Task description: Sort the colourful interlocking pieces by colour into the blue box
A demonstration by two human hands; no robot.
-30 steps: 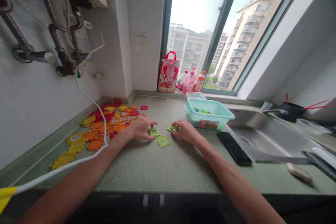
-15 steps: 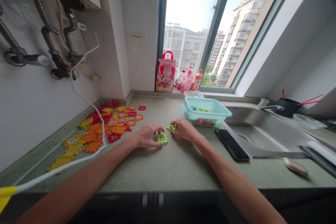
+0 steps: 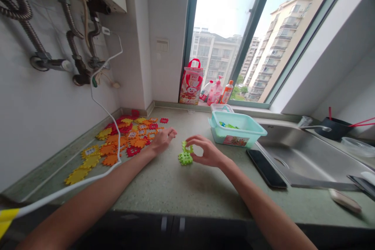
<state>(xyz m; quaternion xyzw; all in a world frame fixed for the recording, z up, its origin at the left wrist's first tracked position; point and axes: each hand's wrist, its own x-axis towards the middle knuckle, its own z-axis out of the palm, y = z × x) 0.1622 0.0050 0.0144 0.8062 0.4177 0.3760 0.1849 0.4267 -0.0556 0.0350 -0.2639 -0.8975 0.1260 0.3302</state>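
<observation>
Two light-green toothed building tiles lie one behind the other on the counter, touching or nearly so. My right hand curves around their right side. Its fingertips are on the rear green tile, which is partly covered, while the thumb tip is at the right edge of the front green tile. My left hand is off to the left, apart from the green tiles. Its fingers are loosely extended and hold nothing. Just behind it is a spread of red, orange and yellow toothed tiles.
A mint-green tub with green and blue pieces stands right of centre, its lid behind. A black phone lies beside the steel sink. A white cable crosses the left side. A red bag and bottles line the sill.
My left hand has let go of the front green tile and moved left. My right hand has brought the other green tile against or close behind it. The view has shifted slightly.
</observation>
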